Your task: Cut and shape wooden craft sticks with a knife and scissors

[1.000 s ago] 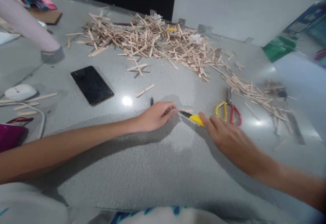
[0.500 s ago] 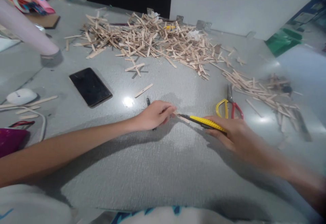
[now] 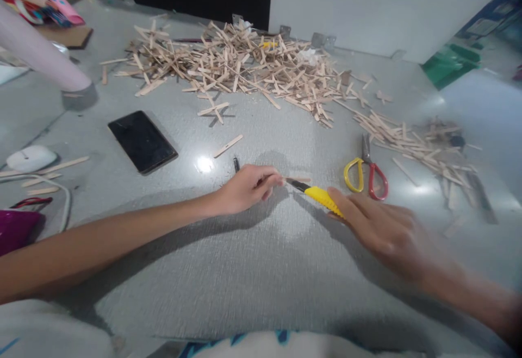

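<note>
My left hand [image 3: 249,188] is closed in a pinch on a wooden craft stick [image 3: 300,179], whose free end pokes out to the right of the fingertips. In my right hand [image 3: 381,227], fingers wrapped round it, is a yellow and black utility knife [image 3: 320,196]. Its blade tip meets the stick close to my left fingertips; whether it cuts into the wood I cannot tell. A black pen [image 3: 236,163] lies partly hidden behind my left hand. Just beyond my right hand are scissors [image 3: 365,165] with one yellow and one red handle.
A large heap of craft sticks [image 3: 232,64] spreads along the back of the grey table [image 3: 196,282], with more sticks [image 3: 411,143] at right. One loose stick [image 3: 228,146] lies ahead of my left hand. At left are a phone [image 3: 142,142] and a white mouse [image 3: 31,158].
My right hand has turned the knife, so more of its yellow side shows, and moved slightly towards me. The stick's free end now points more level. My left hand keeps its pinch.
</note>
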`<state>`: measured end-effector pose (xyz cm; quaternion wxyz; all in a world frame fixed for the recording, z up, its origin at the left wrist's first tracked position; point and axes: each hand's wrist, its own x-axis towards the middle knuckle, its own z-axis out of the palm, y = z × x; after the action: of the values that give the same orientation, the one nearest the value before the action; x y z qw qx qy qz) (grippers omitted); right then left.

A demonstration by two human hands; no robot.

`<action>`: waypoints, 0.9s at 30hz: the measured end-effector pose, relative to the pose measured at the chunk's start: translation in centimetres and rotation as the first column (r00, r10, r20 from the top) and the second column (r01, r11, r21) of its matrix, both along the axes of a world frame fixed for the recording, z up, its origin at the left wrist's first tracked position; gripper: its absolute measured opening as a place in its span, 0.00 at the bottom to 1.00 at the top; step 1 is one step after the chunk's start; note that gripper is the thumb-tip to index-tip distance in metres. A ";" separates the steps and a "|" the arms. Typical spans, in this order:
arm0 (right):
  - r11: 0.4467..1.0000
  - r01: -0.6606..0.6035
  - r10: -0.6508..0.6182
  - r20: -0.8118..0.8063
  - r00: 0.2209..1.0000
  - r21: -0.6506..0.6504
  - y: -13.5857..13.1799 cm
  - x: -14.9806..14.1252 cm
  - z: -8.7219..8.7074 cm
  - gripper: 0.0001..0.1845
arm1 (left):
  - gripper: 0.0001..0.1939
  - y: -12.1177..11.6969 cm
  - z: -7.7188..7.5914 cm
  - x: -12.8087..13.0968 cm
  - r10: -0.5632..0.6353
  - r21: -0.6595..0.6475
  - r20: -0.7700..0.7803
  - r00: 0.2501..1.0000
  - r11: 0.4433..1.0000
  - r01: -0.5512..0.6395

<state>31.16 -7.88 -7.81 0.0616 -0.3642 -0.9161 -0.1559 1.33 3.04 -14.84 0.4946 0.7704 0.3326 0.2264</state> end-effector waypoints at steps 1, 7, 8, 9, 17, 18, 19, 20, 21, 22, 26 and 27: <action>0.999 -0.009 0.007 0.043 0.999 0.045 -0.3 -0.2 0.2 0.26 | 0.18 -0.1 -0.2 0.0 -0.007 0.018 0.002 1.000 1.000 0.007; 0.980 -0.018 -0.004 0.111 0.994 0.197 -1.0 -0.8 0.6 0.31 | 0.20 0.0 -0.4 0.0 -0.067 0.071 -0.027 0.997 0.995 0.068; 0.979 -0.021 -0.004 0.119 0.993 0.203 -1.0 -0.8 0.5 0.30 | 0.20 0.0 -0.4 -0.1 -0.084 0.077 -0.032 0.996 0.993 0.086; 0.978 -0.025 -0.001 0.125 0.992 0.207 -1.0 -0.7 0.4 0.29 | 0.20 0.0 -0.3 -0.1 -0.099 0.079 -0.037 0.994 0.992 0.102; 0.943 -0.142 0.061 0.263 0.963 0.300 -1.0 -2.4 0.0 0.19 | 0.19 -0.6 -0.9 -0.2 -0.052 0.143 -0.051 0.997 0.988 0.059; 0.940 -0.152 0.067 0.273 0.960 0.304 -1.1 -2.7 -0.1 0.18 | 0.18 -0.6 -1.0 -0.2 -0.047 0.155 -0.045 0.998 0.987 0.053; 0.937 -0.161 0.073 0.276 0.958 0.309 -1.2 -2.9 -0.2 0.18 | 0.18 -0.7 -1.1 -0.2 -0.042 0.162 -0.039 0.998 0.986 0.047; 0.938 -0.166 0.079 0.278 0.957 0.305 -1.2 -3.0 -0.3 0.18 | 0.17 -0.7 -1.2 -0.3 -0.037 0.167 -0.034 0.999 0.985 0.043; 0.942 -0.165 0.082 0.276 0.958 0.293 -1.2 -2.9 -0.4 0.18 | 0.17 -0.7 -1.2 -0.3 -0.037 0.171 -0.030 0.999 0.984 0.041; 0.950 -0.150 0.076 0.261 0.962 0.274 -1.0 -2.6 -0.5 0.19 | 0.17 -0.7 -1.2 -0.4 -0.038 0.174 -0.027 0.999 0.984 0.042; 0.988 -0.084 0.065 0.144 0.987 0.132 0.2 -0.9 -0.7 0.24 | 0.16 -0.7 -1.3 -0.4 -0.055 0.191 -0.023 0.998 0.980 0.058; 0.989 -0.091 0.074 0.140 0.987 0.115 0.3 -0.8 -0.6 0.24 | 0.15 -0.8 -1.3 -0.4 -0.052 0.198 -0.025 0.998 0.979 0.056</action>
<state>30.37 -7.53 -8.41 0.0278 -0.3100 -0.9214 -0.2327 0.95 2.28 -16.14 0.4181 0.8267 0.2921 0.2374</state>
